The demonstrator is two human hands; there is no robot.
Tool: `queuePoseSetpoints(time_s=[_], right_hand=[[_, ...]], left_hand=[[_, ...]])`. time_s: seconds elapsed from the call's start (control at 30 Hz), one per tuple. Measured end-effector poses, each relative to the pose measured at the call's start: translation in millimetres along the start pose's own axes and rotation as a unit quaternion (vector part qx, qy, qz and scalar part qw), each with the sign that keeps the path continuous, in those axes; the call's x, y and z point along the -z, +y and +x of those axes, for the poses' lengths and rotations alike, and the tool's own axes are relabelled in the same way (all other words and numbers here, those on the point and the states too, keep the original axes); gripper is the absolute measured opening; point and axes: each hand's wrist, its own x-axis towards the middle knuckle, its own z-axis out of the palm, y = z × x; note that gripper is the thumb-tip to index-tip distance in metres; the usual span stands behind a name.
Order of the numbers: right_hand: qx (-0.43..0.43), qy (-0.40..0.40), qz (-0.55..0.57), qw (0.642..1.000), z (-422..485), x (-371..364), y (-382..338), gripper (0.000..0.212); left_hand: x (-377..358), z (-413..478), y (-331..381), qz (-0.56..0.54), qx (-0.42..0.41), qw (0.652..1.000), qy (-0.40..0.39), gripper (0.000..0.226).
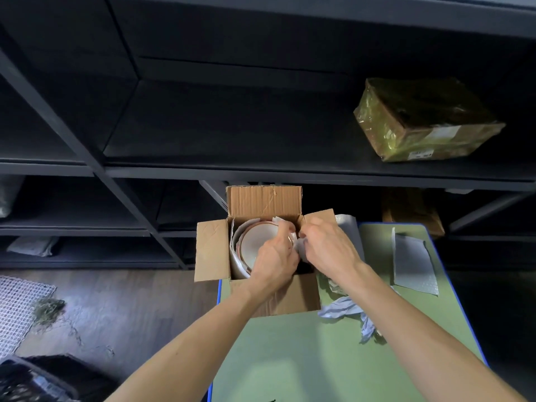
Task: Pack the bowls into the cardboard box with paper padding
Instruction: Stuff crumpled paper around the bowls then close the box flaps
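L hand (pixel 275 256) grips bowl (pixel 256 242) rim inside box (pixel 293 298); R hand (pixel 329 245) clutches paper (pixel 301 252) just beside; box on counter (pixel 319 358).

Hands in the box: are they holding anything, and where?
The left hand and right hand both pinch crumpled paper at its top edge, beside the bowl in the cardboard box.

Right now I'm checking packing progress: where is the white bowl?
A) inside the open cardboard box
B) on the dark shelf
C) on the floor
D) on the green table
A: the white bowl sits inside the cardboard box, with paper padding along its left side.
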Motion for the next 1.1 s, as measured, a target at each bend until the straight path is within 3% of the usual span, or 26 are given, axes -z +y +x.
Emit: queuePoseSetpoints(time_s=[0.23, 0.53, 0.83, 1.1], right_hand=[[0.024, -0.032, -0.058, 0.998, 11, -5, -13, 0.018], [0.029, -0.028, -0.014, 0.999, 4, -8, -6, 0.017], [0.014, -0.088, -0.113, 0.990, 19, 1, -21, 0.022], [-0.009, -0.090, 0.035, 0.995, 17, 8, 2, 0.024]], left_hand=[[2, -1, -1, -0.006, -0.011, 1.000, -0.012, 0.040], [3, -4, 0, -0.018, -0.013, 1.000, 0.000, 0.026], [3, -2, -3, -0.023, 0.001, 1.000, -0.021, 0.029], [2, 0, -4, 0.002, -0.002, 1.000, -0.018, 0.034]])
